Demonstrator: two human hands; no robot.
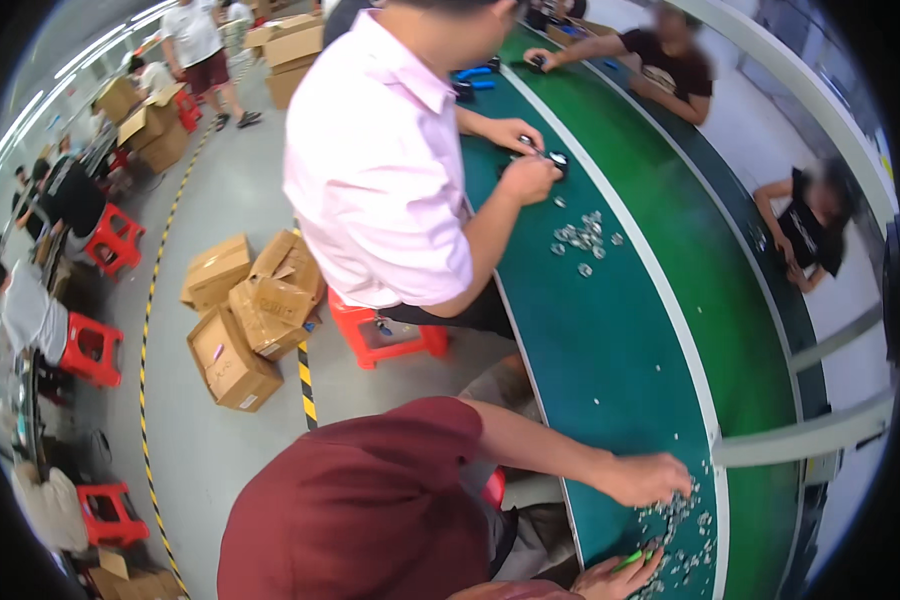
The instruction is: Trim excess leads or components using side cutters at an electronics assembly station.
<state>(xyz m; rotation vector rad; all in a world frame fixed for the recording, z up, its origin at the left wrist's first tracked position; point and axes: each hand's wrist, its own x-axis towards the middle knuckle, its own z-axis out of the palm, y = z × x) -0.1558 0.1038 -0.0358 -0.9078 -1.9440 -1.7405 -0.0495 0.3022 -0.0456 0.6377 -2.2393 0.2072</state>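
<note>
Gripped: slim green object (629, 561) in the near right hand (610, 581). Farther left hand (648, 479) over small silvery parts (676, 512); hold indeterminable.

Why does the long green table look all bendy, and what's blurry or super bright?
In the head view, the green table seems curved because the fisheye lens bends straight edges, with black corners around; in that same view, ceiling lights glow bright at upper left, the far-right person's head is smeared, and tiny parts near the left hand lack crisp detail.
</note>
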